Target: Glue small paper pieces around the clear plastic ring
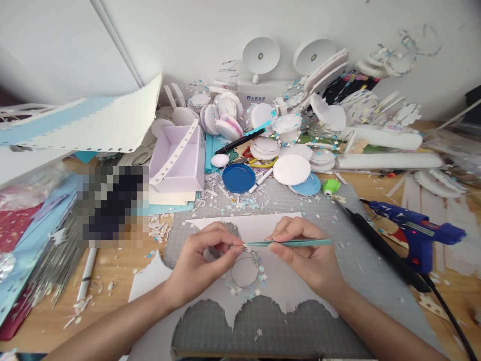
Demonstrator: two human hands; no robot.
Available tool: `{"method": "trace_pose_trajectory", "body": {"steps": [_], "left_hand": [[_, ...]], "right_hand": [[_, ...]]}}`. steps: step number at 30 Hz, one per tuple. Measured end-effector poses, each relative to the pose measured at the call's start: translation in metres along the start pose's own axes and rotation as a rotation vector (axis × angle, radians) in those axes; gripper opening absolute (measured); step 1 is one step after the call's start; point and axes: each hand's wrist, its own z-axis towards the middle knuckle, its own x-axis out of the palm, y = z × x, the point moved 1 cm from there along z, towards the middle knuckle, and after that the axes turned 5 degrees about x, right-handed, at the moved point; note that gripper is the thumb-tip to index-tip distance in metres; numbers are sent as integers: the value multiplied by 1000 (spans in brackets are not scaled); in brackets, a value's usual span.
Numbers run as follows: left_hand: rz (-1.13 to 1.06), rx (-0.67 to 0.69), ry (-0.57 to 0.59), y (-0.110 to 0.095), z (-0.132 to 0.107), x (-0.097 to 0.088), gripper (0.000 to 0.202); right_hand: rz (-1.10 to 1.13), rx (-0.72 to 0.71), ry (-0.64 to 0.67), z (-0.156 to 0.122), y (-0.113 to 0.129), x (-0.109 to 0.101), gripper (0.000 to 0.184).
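Observation:
My left hand (206, 258) pinches the upper edge of a thin wire ring (259, 268) dotted with small white and pale blue paper flowers. Teal tweezers (311, 242) lie level in my right hand (306, 253), between thumb and fingers. Their tips point left and meet the ring beside my left fingertips, at a small white flower (247, 247); whether they grip it is too small to tell. Beneath the ring is a torn-edged white paper sheet (296, 283), on a grey gridded cutting mat (300, 331).
On the right lie a blue glue gun (417, 233) with its cord and a long black tool (383, 250). Behind are a lilac box (176, 183), a blue lid (238, 178), a white disc (292, 169) and piled paper discs. Bundled wires (56, 265) lie left; paper scraps litter the surface.

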Motion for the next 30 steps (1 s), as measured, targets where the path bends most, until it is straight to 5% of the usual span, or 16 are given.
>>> {"method": "trace_pose_trajectory", "body": {"steps": [7,14,19,23,27,30], "left_hand": [[14,-1,-8,0,-1,0,12],[31,98,-19,-7,-3,-8,30],[-121,145,90,-14,-8,-10,32],[-252,-3,108,-11,-12,-11,32],[-413,-119,52,-8,-10,-13,31],[-453,-164,-48,-8,-6,-16,34]], "right_hand": [[-26,-65,-45,-1,-1,-4,14],[-470,-508,-30,-5,32,2,39],[-663,-631,82,-11,45,29,35],[-881,-953,233,-13,38,47,19],[-968,-863,294,-18,45,47,21],[-993,-750,267,-41,55,20,30]]}}
